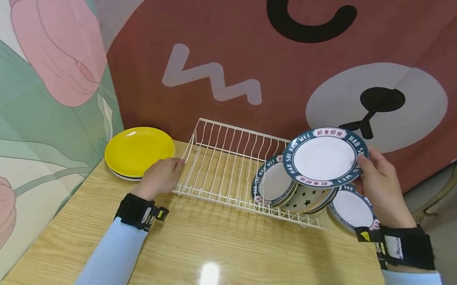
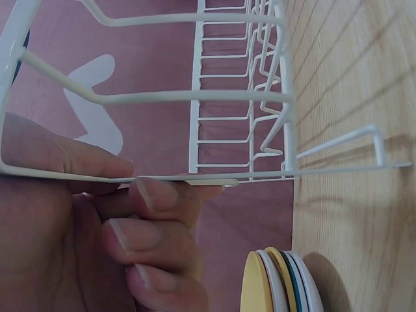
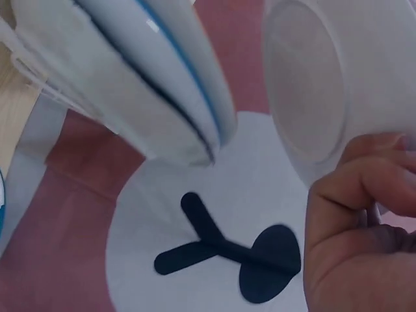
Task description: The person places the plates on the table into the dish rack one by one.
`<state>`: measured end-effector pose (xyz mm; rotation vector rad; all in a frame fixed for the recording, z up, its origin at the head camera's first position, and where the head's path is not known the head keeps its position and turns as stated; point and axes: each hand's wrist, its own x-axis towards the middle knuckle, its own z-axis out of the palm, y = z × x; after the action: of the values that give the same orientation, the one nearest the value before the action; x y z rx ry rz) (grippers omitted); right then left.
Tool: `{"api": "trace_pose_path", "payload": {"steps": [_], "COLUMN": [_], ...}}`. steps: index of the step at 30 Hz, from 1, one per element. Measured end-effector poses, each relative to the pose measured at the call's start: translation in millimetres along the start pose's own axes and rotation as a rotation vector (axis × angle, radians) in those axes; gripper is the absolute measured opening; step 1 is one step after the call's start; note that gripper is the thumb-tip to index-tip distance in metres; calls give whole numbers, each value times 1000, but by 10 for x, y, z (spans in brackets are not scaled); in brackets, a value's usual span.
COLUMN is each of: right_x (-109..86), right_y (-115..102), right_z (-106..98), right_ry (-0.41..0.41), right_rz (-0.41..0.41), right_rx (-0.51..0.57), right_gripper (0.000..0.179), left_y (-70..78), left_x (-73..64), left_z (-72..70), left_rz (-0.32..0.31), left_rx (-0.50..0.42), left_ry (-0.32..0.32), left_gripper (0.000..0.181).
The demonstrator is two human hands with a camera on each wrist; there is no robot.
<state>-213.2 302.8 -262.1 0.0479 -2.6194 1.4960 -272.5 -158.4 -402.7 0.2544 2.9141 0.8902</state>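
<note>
My right hand pinches a white plate with a lettered dark-blue rim at its right edge, thumb on the upper face. The plate is raised above the right part of a white wire dish rack. Its pale underside shows in the right wrist view, with fingers curled beneath. My left hand grips the rack's left end; in the left wrist view thumb and fingers close on the end wire. Several plates stand in the rack's right part, among them a blue-rimmed one and a star-patterned one.
Left of the rack, a yellow plate tops a stack on the wooden table. Another blue-rimmed plate lies to the rack's right. A cloth with a printed bear face hangs close behind the rack.
</note>
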Motion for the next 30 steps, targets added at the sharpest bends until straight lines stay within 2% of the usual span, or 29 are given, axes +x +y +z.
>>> {"api": "trace_pose_path", "payload": {"steps": [11, 16, 20, 25, 30], "right_x": [251, 421, 535, 595, 611], "right_y": [-109, -56, 30, 85, 83], "right_z": [391, 583, 705, 818, 931], "right_ry": [-128, -187, -223, -253, -277], "right_rz": [-36, -34, -52, -39, -20], "right_rx": [-304, -391, -459, -554, -580], "right_gripper": [54, 54, 52, 54, 54], "left_y": [15, 17, 23, 36, 43], "left_x": [-11, -8, -4, -16, -21], "left_z": [-3, -3, 0, 4, 3], "left_rz": [26, 16, 16, 16, 18], "left_rx": [9, 6, 7, 10, 6], "left_ry": [42, 31, 22, 30, 29], "left_gripper": [44, 49, 46, 45, 44]}}
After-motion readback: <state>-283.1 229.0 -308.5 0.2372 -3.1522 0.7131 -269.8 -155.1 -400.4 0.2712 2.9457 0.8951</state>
